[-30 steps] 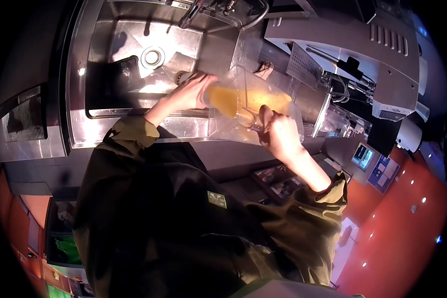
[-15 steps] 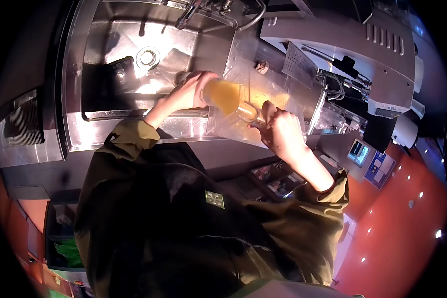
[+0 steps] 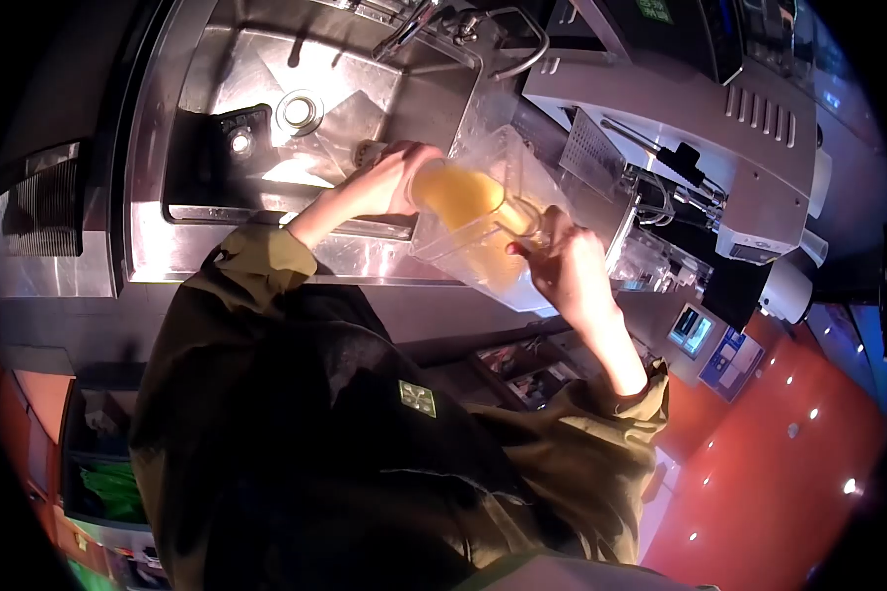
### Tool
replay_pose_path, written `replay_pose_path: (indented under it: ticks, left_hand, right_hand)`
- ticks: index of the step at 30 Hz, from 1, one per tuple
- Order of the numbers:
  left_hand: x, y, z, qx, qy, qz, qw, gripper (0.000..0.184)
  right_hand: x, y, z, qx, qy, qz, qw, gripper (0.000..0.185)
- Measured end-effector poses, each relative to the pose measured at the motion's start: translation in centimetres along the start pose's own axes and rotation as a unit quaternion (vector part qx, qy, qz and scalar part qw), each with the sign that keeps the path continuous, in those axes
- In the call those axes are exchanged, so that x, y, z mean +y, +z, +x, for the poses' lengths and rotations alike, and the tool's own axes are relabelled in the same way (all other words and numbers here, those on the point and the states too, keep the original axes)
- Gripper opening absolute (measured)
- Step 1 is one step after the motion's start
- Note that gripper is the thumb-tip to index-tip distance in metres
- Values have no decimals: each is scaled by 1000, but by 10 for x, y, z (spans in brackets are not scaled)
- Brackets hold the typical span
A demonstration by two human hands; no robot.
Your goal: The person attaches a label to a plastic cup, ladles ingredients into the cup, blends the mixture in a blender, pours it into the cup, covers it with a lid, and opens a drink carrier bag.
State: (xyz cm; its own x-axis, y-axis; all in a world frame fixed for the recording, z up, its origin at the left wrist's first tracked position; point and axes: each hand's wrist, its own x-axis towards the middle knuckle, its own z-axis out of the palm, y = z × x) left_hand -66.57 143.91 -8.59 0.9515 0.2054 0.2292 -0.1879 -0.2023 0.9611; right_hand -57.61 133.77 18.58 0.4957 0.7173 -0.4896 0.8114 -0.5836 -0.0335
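My left hand [image 3: 402, 179] is closed around one end of a clear jug [image 3: 456, 193] with yellow contents, held tilted over the counter beside the sink. My right hand [image 3: 568, 264] has its fingers wrapped around the handle at the other end of the jug; the fingers partly hide the grip. Below and behind the jug is a large clear, square-sided container [image 3: 498, 266]. Yellow shows through its wall. Whether the jug touches this container, I cannot tell.
A steel sink [image 3: 365, 128] with a drain and a black object [image 3: 243, 138] in it lies to the left. The tap [image 3: 404, 34] stands at the far side. A large metal machine [image 3: 759, 167] is to the right. A lit screen [image 3: 691, 330] sits farther right.
The clear square-sided container has tilted and shows more clearly under the jug. The yellow contents look shifted in the jug. Both hands keep their grip, and the view has turned slightly.
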Motion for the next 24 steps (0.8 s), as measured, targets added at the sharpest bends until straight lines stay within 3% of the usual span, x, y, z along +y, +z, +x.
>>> replay_pose_path:
  ticks: [2,7,10,15,18,24]
  left_hand:
    - [1,0,1,-8,-9,-1,1000,71]
    - [5,-3,4,-9,-15,-11,1000,70]
    - [7,-2,4,7,-23,9,1000,69]
    - [12,-3,2,18,-20,26,999,71]
    - [10,-2,0,8,-28,9,1000,71]
    - [6,2,-2,8,-53,-1,999,69]
  right_hand:
    - [-3,6,-2,1,-25,-5,1000,36]
    - [-9,-6,2,1,-25,-18,1000,36]
    - [-7,1,4,-11,28,-26,999,35]
    - [-9,0,2,-4,6,-39,999,33]
    - [-17,-14,6,-65,30,-30,997,30]
    - [-11,-11,8,-33,23,-37,999,30]
